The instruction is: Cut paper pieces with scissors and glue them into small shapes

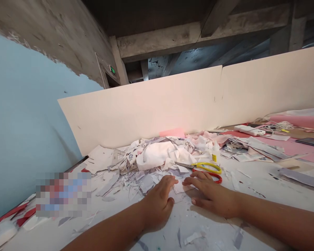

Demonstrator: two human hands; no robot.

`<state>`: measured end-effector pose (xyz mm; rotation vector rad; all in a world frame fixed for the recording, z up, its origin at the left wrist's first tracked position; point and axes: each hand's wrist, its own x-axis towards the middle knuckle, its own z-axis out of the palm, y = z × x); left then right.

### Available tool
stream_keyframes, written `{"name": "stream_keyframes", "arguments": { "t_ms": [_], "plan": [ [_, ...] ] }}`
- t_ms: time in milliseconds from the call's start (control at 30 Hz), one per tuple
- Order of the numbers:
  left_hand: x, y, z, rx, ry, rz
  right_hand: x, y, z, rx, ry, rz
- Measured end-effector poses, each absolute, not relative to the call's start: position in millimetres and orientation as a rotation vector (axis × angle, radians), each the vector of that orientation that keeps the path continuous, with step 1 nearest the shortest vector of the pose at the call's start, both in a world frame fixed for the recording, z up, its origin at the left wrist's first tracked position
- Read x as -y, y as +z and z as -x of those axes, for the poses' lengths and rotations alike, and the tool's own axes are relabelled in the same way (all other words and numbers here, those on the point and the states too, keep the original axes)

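Note:
My left hand (pixel 159 204) hovers or rests over the white tabletop (pixel 172 226), thumb apart from the fingers, with nothing visible in it. To its right, my right hand (pixel 213 196) is spread with its fingertips pointing inward. Just beyond the right hand lies a pair of scissors (pixel 206 165) with one yellow and one red handle loop, blades pointing left. The right fingers overlap the red loop in view; whether they touch it I cannot tell. A small white bottle with a yellow label (pixel 215 153) stands behind the scissors. Pale paper scraps (pixel 149 179) lie before the left fingertips.
A heap of crumpled paper and cloth-like pieces (pixel 157 155) lies against the cream partition (pixel 146 108). At right are a white power strip (pixel 249 130), tangled cables (pixel 285 125), pink sheets (pixel 298 148) and a dark flat phone-like object (pixel 311 142). A blue wall (pixel 28 115) borders the left.

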<state>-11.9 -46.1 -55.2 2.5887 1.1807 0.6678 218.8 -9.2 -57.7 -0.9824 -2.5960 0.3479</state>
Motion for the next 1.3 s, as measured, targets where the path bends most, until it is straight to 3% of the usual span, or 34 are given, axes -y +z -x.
{"name": "stream_keyframes", "arguments": {
  "t_ms": [800, 1300],
  "plan": [
    [42.3, -55.7, 10.5, -1.1, 0.514, -2.735, 16.4, -51.0, -222.6, 2.522, 0.411, 0.818],
    [50.6, -47.1, 10.7, -1.078, 0.615, -2.696, 16.8, -50.1, -222.4, 2.56, 0.419, 0.761]
  ]
}}
